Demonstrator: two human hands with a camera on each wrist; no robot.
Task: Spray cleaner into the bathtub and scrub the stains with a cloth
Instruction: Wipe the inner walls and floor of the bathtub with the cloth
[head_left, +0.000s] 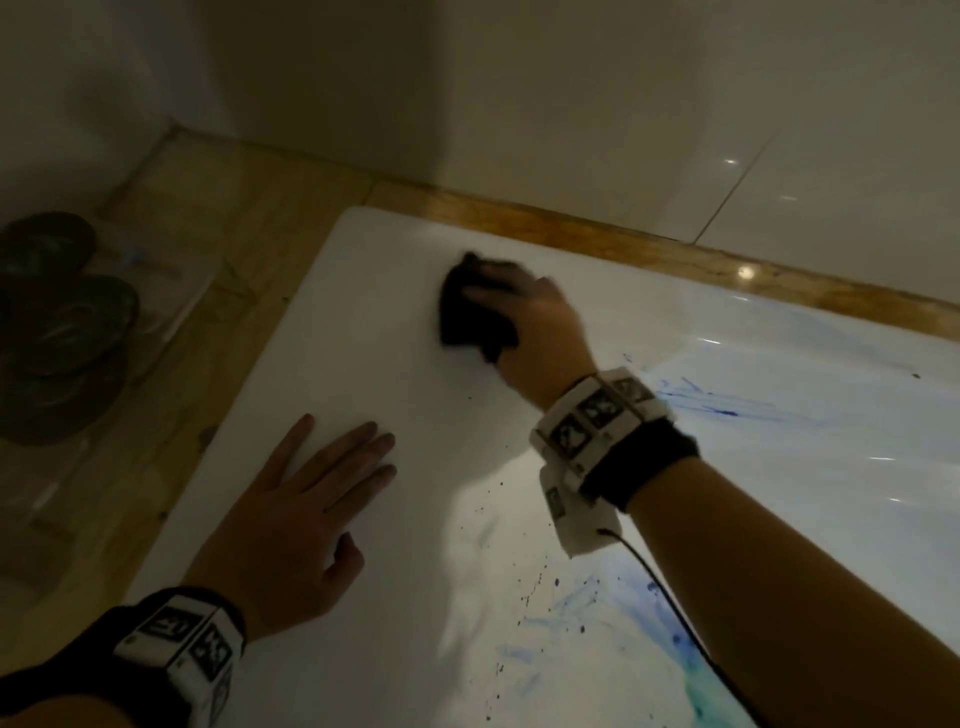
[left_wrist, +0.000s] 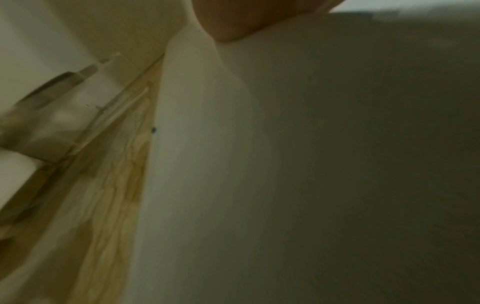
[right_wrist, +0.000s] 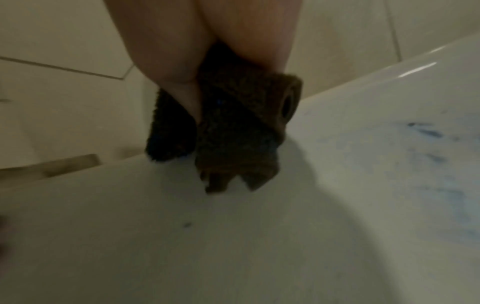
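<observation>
The white bathtub (head_left: 363, 374) fills the middle of the head view, lit brightly on its right side. My right hand (head_left: 519, 306) grips a dark fluffy cloth (head_left: 462, 317) and holds it down on the tub's flat far end. In the right wrist view my thumb and palm pinch the folded cloth (right_wrist: 233, 127) against the white surface. My left hand (head_left: 317, 488) lies flat on the tub with straight, spread fingers and holds nothing. Blue stains (head_left: 717, 408) streak the tub wall at the right, and more blue smears and specks (head_left: 571, 603) lie near my right forearm.
A wood-look ledge (head_left: 571, 228) runs round the tub under the tiled wall (head_left: 727, 104). Dark rounded items, perhaps slippers (head_left: 62, 322), sit on the ledge at the far left. A black cable (head_left: 670, 597) trails from my right wristband over the stains.
</observation>
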